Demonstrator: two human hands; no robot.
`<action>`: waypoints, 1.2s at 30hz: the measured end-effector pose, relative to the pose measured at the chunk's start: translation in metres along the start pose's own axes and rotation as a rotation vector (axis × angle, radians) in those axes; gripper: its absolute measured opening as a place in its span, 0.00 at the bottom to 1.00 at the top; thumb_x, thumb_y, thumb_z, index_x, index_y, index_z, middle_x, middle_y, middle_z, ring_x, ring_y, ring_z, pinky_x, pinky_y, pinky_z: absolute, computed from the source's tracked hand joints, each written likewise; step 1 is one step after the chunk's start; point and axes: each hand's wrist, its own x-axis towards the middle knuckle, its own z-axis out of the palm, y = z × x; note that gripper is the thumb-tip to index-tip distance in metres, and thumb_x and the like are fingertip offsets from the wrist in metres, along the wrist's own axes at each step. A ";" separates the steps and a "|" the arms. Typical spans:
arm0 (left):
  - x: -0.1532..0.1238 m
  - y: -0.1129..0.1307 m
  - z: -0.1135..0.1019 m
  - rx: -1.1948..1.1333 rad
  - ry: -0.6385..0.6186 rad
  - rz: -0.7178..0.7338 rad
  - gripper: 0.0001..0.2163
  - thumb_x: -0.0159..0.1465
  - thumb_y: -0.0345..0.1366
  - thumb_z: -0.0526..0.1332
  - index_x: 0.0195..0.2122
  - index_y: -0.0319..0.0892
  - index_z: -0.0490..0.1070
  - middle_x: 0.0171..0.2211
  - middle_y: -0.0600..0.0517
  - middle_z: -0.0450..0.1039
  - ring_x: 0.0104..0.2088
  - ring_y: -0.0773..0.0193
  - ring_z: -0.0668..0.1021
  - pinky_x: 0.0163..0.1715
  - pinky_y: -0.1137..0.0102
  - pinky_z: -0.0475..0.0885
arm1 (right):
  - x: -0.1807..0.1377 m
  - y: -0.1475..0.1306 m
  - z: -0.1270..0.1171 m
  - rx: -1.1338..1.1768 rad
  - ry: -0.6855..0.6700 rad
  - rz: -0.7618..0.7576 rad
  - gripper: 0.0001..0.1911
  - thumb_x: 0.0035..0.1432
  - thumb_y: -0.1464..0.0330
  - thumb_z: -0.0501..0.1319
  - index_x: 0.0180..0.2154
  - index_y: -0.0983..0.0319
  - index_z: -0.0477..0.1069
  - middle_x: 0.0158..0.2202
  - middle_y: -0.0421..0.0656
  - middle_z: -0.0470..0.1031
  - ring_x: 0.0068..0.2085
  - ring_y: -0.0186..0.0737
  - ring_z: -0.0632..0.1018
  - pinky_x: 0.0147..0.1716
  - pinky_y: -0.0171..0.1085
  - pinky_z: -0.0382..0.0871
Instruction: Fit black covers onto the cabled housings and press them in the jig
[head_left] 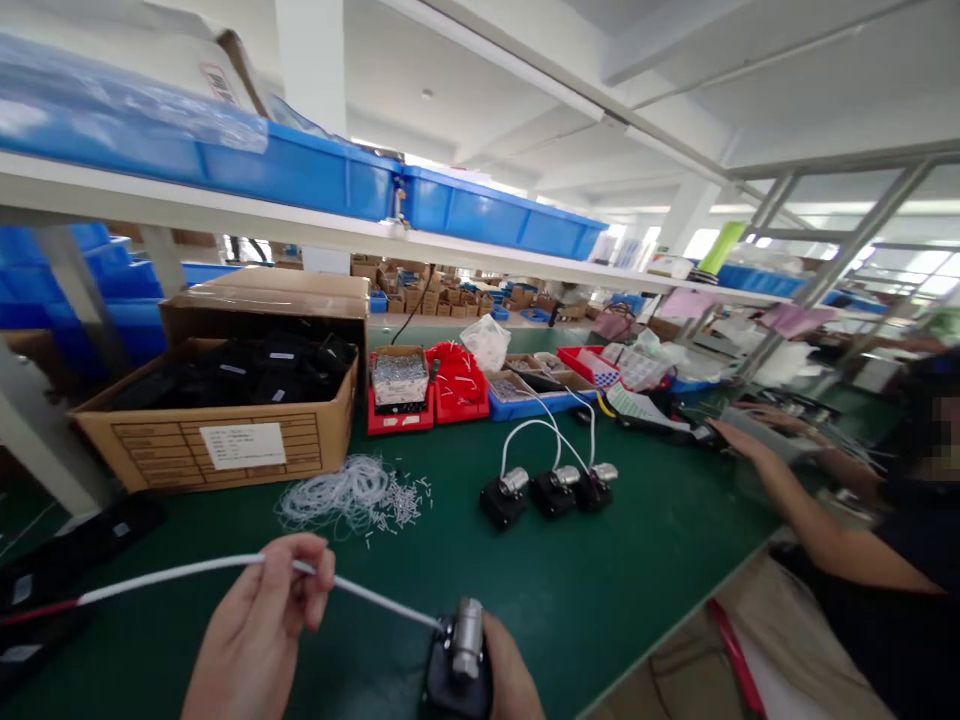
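My left hand is closed on a white cable, pinching it between thumb and fingers. To the left the cable runs on to a red end; its other end enters a black box-shaped device with a silver metal cylinder fitting on top. My right hand grips that device from its right side, its fingers partly hidden at the lower frame edge. Farther back on the green table stand several similar devices with metal fittings and looped white cables.
Clear thin tubing and small white pieces lie ahead. Behind them are a cardboard box of black items, red bins and a blue tray. A shelf crosses above. At right, a co-worker's arm reaches over the table.
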 end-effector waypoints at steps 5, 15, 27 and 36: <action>0.019 0.017 0.115 0.068 -0.562 0.039 0.21 0.57 0.47 0.58 0.45 0.36 0.69 0.34 0.45 0.75 0.23 0.65 0.71 0.24 0.70 0.68 | 0.016 0.057 -0.077 -0.228 0.059 0.210 0.35 0.40 0.69 0.62 0.54 0.63 0.59 0.49 0.50 0.69 0.48 0.53 0.72 0.48 0.48 0.66; 0.028 -0.070 0.188 0.542 -0.683 0.328 0.22 0.52 0.30 0.63 0.50 0.42 0.66 0.50 0.43 0.66 0.50 0.50 0.68 0.50 0.58 0.64 | 0.087 0.203 -0.229 -0.654 0.514 0.772 0.40 0.41 0.49 0.60 0.49 0.70 0.58 0.44 0.61 0.68 0.44 0.60 0.72 0.39 0.47 0.67; 0.082 -0.174 0.200 0.829 -0.713 0.497 0.37 0.49 0.26 0.64 0.59 0.50 0.52 0.57 0.51 0.59 0.55 0.56 0.65 0.57 0.59 0.59 | 0.178 0.262 -0.209 -0.548 0.415 0.609 0.44 0.44 0.48 0.57 0.51 0.78 0.57 0.46 0.66 0.65 0.47 0.64 0.67 0.43 0.52 0.63; 0.076 -0.206 0.229 0.831 -0.800 0.542 0.40 0.48 0.27 0.68 0.59 0.52 0.50 0.59 0.49 0.55 0.59 0.53 0.58 0.59 0.54 0.56 | 0.180 0.251 -0.151 -0.261 0.258 0.386 0.35 0.59 0.51 0.41 0.57 0.72 0.53 0.54 0.58 0.60 0.55 0.56 0.62 0.53 0.51 0.55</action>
